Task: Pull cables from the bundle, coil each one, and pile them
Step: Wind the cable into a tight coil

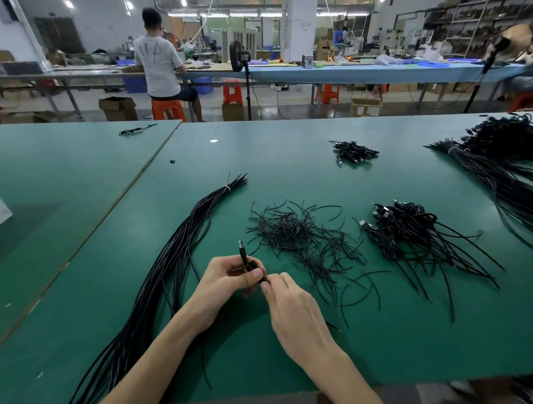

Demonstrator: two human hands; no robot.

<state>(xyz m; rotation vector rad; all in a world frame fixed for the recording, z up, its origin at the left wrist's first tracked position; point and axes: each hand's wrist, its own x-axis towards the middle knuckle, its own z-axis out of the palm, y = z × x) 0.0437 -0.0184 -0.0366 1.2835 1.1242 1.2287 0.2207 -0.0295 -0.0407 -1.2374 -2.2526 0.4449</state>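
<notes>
Green workbench (77,225), factory hall behind: one coil is being fastened.
The coiled cable (251,266) is gripped in the left hand (229,276) and pinched by the right hand (294,311), between the tied bundle (178,259) and the pile (409,237) of finished coils. Loops should probably be kept tight and even while one from the heap of ties (300,233) is twisted on.

Seated person (157,65), fan (236,58), cardboard box (118,108)
</notes>
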